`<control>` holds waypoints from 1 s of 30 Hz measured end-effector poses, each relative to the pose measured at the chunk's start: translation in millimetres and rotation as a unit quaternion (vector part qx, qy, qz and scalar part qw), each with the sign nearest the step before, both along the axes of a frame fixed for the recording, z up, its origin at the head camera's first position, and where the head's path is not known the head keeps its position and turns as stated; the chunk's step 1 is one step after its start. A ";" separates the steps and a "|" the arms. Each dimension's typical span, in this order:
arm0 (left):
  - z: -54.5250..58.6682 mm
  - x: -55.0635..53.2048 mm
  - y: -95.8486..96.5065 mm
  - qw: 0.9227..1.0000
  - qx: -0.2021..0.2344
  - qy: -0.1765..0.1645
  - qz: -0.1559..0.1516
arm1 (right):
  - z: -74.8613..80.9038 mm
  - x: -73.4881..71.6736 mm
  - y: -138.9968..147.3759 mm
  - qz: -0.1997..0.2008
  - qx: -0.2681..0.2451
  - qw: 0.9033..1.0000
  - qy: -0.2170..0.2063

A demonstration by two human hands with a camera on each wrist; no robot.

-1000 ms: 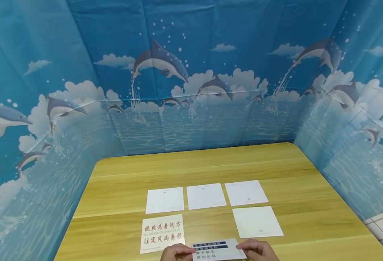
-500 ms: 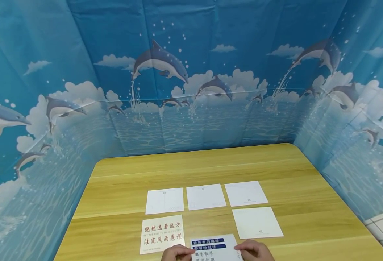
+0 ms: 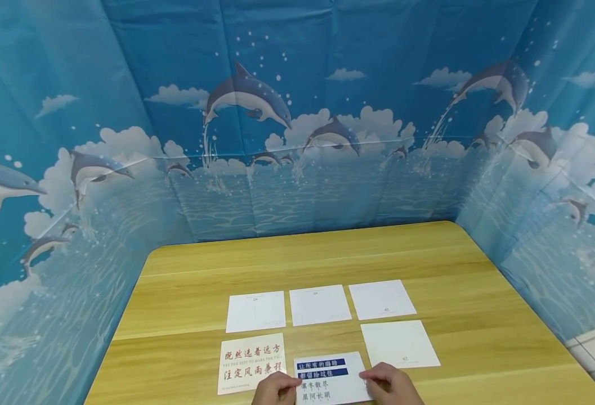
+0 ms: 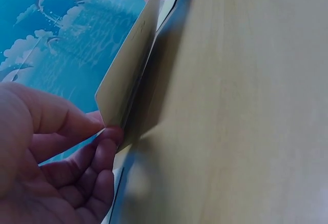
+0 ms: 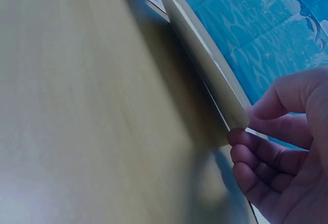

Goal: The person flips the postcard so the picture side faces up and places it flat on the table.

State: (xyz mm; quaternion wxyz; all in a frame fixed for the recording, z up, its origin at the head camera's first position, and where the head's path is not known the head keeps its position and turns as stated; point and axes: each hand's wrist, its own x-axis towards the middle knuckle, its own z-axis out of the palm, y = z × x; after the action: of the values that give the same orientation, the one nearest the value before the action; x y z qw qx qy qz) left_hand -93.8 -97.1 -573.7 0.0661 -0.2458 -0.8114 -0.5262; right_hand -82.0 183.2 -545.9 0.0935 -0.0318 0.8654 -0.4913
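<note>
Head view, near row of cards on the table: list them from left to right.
Card with red characters → card with blue bars, pinched at its sides by the left hand and the right hand → blank white card.

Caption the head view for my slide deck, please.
Both hands, left and right, hold a blue-lettered card over a wooden table among five more cards.

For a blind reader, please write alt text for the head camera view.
Two hands, left hand and right hand, pinch the side edges of a card with blue and white print at the near edge of a wooden table. Four blank white cards and a red-lettered card lie beside it; a dolphin-print backdrop surrounds the table.
</note>
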 end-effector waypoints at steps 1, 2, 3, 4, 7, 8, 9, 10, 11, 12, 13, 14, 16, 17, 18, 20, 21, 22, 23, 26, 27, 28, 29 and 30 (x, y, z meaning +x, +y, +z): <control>3.6 0.0 0.4 1.000 -0.010 -0.020 0.002 | 0.3 -0.9 -0.9 0.000 0.004 1.000 0.009; 6.9 -0.1 0.9 0.999 -0.022 -0.033 0.005 | 0.4 -1.6 -1.9 0.001 0.007 1.000 0.021; 10.0 -0.4 1.4 0.998 -0.032 -0.047 0.009 | 0.6 -2.2 -2.7 0.004 0.010 0.999 0.037; 12.0 -1.3 1.8 0.998 -0.043 -0.052 0.011 | 0.5 -3.0 -3.2 0.007 0.014 0.998 0.053; 15.4 -4.2 3.9 0.997 -0.069 -0.028 0.029 | -0.4 -5.2 -4.7 0.021 0.022 0.993 0.116; 15.5 -5.3 4.8 0.996 -0.075 -0.012 0.037 | -0.9 -6.0 -5.1 0.026 0.024 0.990 0.135; 15.5 -6.2 5.6 0.996 -0.079 0.002 0.044 | -1.3 -6.9 -5.7 0.029 0.030 0.988 0.149; 15.0 -7.1 6.3 0.995 -0.083 0.016 0.052 | -2.0 -7.9 -6.0 0.030 0.038 0.986 0.161; 15.3 -7.3 7.1 0.994 -0.086 0.024 0.060 | -2.2 -8.7 -6.7 0.030 0.044 0.985 0.165; 15.0 -7.8 7.7 0.994 -0.088 0.025 0.065 | -2.3 -9.6 -7.4 0.028 0.051 0.985 0.161; 14.9 -7.9 8.3 0.993 -0.089 0.023 0.069 | -2.3 -10.6 -8.1 0.025 0.055 0.986 0.153; 14.8 -7.9 9.0 0.993 -0.091 0.018 0.073 | -2.3 -11.6 -8.8 0.022 0.062 0.987 0.146; 13.9 -8.7 10.4 0.992 -0.097 0.007 0.081 | -2.2 -13.7 -10.3 0.014 0.076 0.988 0.134; 13.5 -9.1 11.1 0.991 -0.099 0.001 0.085 | -1.8 -14.6 -11.3 0.011 0.081 0.988 0.130; 13.2 -9.2 12.0 0.991 -0.102 -0.001 0.091 | -1.9 -15.4 -12.1 0.009 0.082 0.988 0.132; 12.7 -9.9 13.6 0.989 -0.109 -0.004 0.100 | -2.3 -16.7 -13.7 0.006 0.091 0.985 0.147; 12.7 -10.2 14.3 0.988 -0.113 -0.007 0.104 | -2.5 -17.2 -14.6 0.006 0.096 0.984 0.153; 13.2 -10.2 14.9 0.987 -0.118 -0.015 0.109 | -2.8 -17.6 -15.5 0.007 0.102 0.982 0.159; 13.9 -10.3 15.5 0.986 -0.121 -0.021 0.112 | -2.8 -17.9 -16.5 0.007 0.108 0.981 0.163; 16.0 -11.4 17.0 0.984 -0.132 -0.042 0.115 | -2.4 -18.9 -18.9 0.008 0.131 0.977 0.166; 16.6 -11.7 17.6 0.982 -0.137 -0.043 0.119 | -1.8 -19.1 -19.7 0.009 0.137 0.977 0.163; 17.1 -12.4 18.1 0.982 -0.141 -0.040 0.119 | -1.2 -19.3 -20.4 0.009 0.142 0.976 0.162; 17.5 -13.0 18.7 0.982 -0.145 -0.032 0.120 | -0.5 -19.6 -21.1 0.009 0.146 0.976 0.159; 17.7 -13.4 19.3 0.980 -0.152 -0.027 0.124 | 0.3 -19.9 -21.8 0.009 0.151 0.976 0.157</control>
State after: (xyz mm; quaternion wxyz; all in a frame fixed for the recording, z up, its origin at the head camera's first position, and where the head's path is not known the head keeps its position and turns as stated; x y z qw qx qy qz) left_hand -107.2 -77.8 -555.9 0.0706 -0.1364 -0.9074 -0.3912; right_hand -101.9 161.3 -545.5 -0.0354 -0.1017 0.9330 -0.3434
